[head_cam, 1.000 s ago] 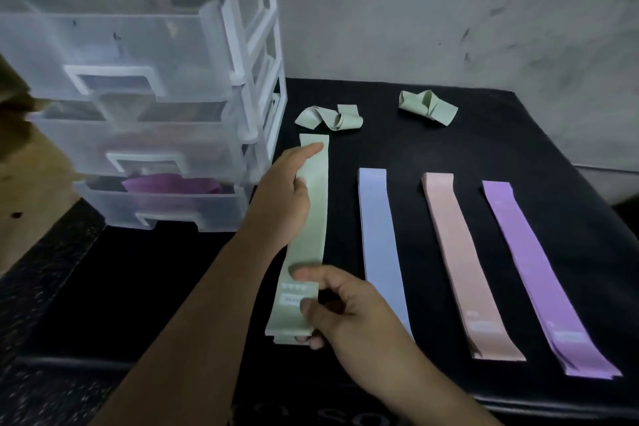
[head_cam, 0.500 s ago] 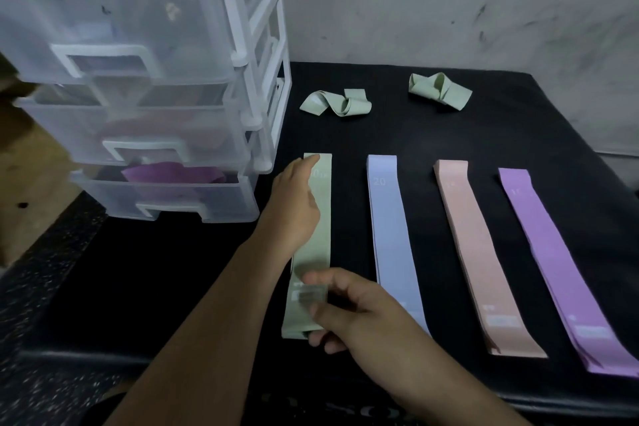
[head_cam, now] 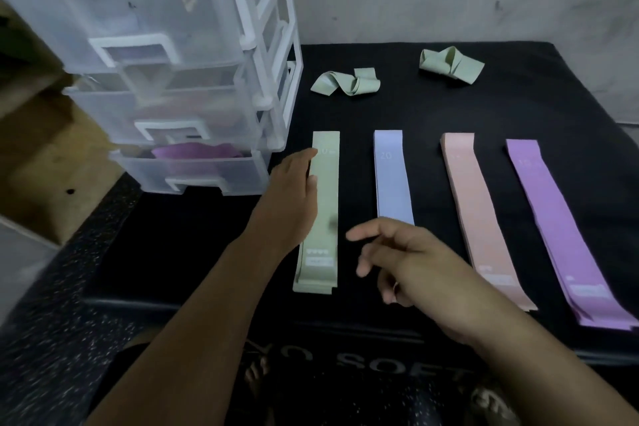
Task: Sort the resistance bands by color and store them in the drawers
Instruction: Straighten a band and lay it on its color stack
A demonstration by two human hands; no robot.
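Observation:
Four flat stacks of bands lie side by side on the black mat [head_cam: 539,104]: green [head_cam: 325,204], blue [head_cam: 392,180], pink [head_cam: 473,211] and purple [head_cam: 549,218]. My left hand [head_cam: 290,204] rests with straight fingers along the green stack's left edge. My right hand [head_cam: 411,263] hovers just right of that stack's near end, fingers loosely spread, holding nothing. Two crumpled green bands [head_cam: 345,82] [head_cam: 449,65] lie farther back. The clear drawer unit [head_cam: 166,79] stands at the left; its bottom drawer [head_cam: 193,173] holds purple bands.
A grey wall rises behind the mat. A speckled dark floor and a wooden surface [head_cam: 45,156] lie to the left of the mat. The mat's front edge runs just below my right hand.
My right hand has let go of the green stack's near end and lifted away to the right. The left hand stays along the stack. The view has shifted closer.

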